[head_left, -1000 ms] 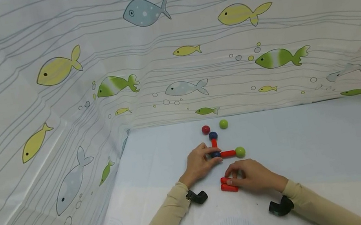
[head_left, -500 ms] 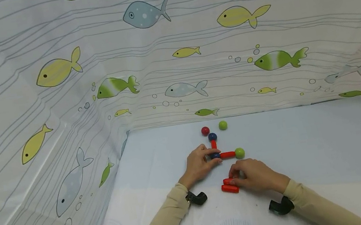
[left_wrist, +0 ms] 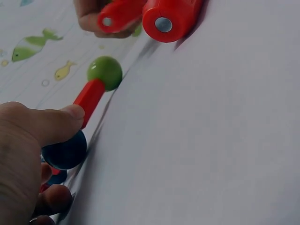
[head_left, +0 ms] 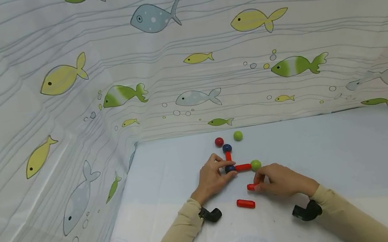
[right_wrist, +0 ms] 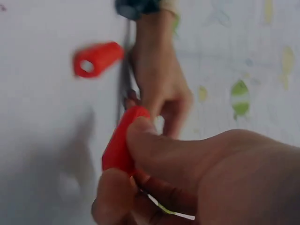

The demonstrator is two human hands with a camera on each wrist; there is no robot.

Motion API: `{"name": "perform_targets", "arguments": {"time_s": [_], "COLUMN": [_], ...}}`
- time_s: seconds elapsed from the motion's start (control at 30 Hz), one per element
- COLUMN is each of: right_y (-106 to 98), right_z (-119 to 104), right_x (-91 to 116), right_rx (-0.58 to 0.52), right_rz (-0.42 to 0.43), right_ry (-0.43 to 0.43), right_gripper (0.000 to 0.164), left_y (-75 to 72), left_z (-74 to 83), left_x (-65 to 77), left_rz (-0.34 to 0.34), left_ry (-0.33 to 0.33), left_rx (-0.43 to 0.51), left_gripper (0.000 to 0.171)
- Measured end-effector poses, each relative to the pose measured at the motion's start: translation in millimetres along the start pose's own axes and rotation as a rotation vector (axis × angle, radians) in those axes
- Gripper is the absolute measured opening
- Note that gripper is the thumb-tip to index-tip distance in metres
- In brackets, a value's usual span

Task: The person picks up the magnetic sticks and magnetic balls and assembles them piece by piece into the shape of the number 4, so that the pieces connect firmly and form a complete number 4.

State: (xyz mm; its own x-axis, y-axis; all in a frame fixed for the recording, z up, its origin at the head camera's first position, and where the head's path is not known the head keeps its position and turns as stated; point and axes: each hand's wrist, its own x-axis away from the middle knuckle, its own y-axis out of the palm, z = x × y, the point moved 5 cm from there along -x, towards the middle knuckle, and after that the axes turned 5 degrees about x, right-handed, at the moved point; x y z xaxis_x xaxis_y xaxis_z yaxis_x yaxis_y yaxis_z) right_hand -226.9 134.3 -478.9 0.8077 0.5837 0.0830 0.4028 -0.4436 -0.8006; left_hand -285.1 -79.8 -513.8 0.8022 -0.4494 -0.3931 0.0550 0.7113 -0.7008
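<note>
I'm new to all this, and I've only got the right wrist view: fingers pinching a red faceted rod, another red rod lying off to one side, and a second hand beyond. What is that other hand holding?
Observer: From the head view, the left hand is pinching a glossy dark blue ball.

Visitor: Just a ball? Is there anything joined to it?

Observer: A plastic-looking red rod reaches from it to a glossy green ball.

Visitor: Nice! Is anything lying farther from the person?

Observer: Yes, a glossy red ball lies farther back, near a second dark blue ball.
</note>
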Motion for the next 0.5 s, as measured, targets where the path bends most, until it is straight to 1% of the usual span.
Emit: {"name": "perform_targets", "arguments": {"time_s": [0.07,0.17,0.3,0.4,0.5], "right_y": [-10,-27,-42,-44,-43], "right_z": [9,25,47,60,69], "right_x": [1,1,-1,-3,-7], "right_rx": [-0.099,-0.190,-0.223,-0.257,-0.288], "right_rz": [-0.010,0.013,0.079,0.112,0.144], "right_ry": [0.011,0.063,0.160,0.225,0.270], "right_gripper": [0.020,0.027,0.036,0.040,0.041], "left_y": [-0.7,-1.5,0.6,3.3,6.3], "left_z": [1.6,4.0,4.8,8.9,18.8], "left_x": [0.8,1.4,0.3,-1.6,-3.8], "left_rz": [0.002,0.008,0.029,0.059,0.087], "left_ry": [0.005,0.005,0.019,0.050,0.092], "left_rx": [-0.003,0.003,0.002,-0.016,-0.056], "left_gripper": [0.033,0.037,0.041,0.039,0.034]}}
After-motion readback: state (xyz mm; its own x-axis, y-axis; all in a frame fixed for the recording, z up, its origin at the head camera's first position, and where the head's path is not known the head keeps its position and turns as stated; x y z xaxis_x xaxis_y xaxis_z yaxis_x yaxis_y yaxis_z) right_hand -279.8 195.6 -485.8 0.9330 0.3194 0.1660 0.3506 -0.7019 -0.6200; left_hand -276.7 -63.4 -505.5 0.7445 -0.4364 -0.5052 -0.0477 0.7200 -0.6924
